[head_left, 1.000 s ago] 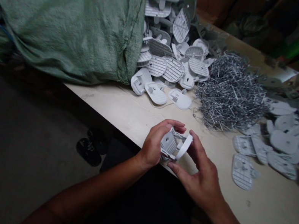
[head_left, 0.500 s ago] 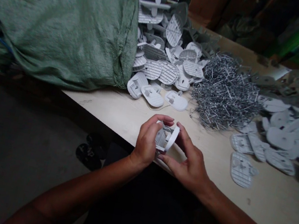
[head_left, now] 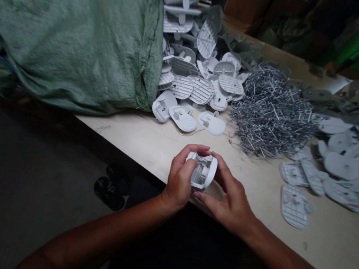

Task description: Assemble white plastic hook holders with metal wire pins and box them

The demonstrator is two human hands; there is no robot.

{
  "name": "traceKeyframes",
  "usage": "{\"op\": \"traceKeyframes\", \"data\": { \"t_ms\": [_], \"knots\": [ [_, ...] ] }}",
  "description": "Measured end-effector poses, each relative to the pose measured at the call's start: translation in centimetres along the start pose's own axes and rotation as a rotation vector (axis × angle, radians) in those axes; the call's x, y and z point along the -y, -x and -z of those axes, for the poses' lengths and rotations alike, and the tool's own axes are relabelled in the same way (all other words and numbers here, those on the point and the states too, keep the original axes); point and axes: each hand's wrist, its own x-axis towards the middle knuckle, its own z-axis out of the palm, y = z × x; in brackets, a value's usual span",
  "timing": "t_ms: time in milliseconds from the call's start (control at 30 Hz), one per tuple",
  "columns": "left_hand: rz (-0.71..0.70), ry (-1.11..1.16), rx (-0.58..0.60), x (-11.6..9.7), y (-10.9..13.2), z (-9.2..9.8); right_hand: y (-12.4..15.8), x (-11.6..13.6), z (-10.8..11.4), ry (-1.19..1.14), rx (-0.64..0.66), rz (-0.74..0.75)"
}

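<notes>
Between my two hands, over the table's front edge, is a white plastic clip-like piece [head_left: 210, 173] with two rounded plates facing each other and a ribbed inner side. My left hand [head_left: 180, 178] wraps round its left plate, thumb on top and fingers behind. On the other side my right hand [head_left: 231, 204] grips the right plate, fingertips at the far end and thumb at the near end. The fingers partly hide how the plates join.
A green woven sack [head_left: 78, 38] lies at the left, ribbed plastic plates [head_left: 201, 89] spilling from its mouth. Beside them is a heap of thin metal pins [head_left: 272, 118]. More grey plates [head_left: 341, 165] pile up at the right of the wooden table [head_left: 149, 147]. Black sandals [head_left: 109, 193] lie on the floor.
Both hands and the clip-like piece sit slightly further right and lower in view. The piece is turned a little, showing more of its ribbed inside. Both hands keep their grip.
</notes>
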Motion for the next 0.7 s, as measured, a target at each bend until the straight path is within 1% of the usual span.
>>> {"op": "traceKeyframes", "data": {
  "t_ms": [133, 300, 367, 433, 567, 700],
  "knots": [
    [-0.016, -0.033, 0.034, -0.6, 0.4, 0.0, 0.2, 0.4, 0.4, 0.041, 0.005, 0.001],
    [-0.049, -0.077, 0.106, -1.5, 0.6, -0.4, 0.0, 0.7, 1.5, -0.024, 0.011, -0.028],
    [-0.046, -0.059, 0.093, -1.5, 0.4, -0.5, -0.3, 1.1, 2.0, 0.015, 0.013, -0.006],
    [-0.043, -0.032, 0.057, -1.5, 0.3, -0.5, -0.6, 1.7, 2.2, 0.111, 0.012, 0.023],
    [-0.072, -0.072, 0.047, -1.4, 0.2, -0.3, -0.7, 2.5, 1.9, 0.272, -0.024, 0.046],
    [-0.097, -0.109, 0.043, -1.7, 0.4, -0.4, -0.3, 2.6, 1.2, 0.213, -0.056, 0.040]
  ]
}}
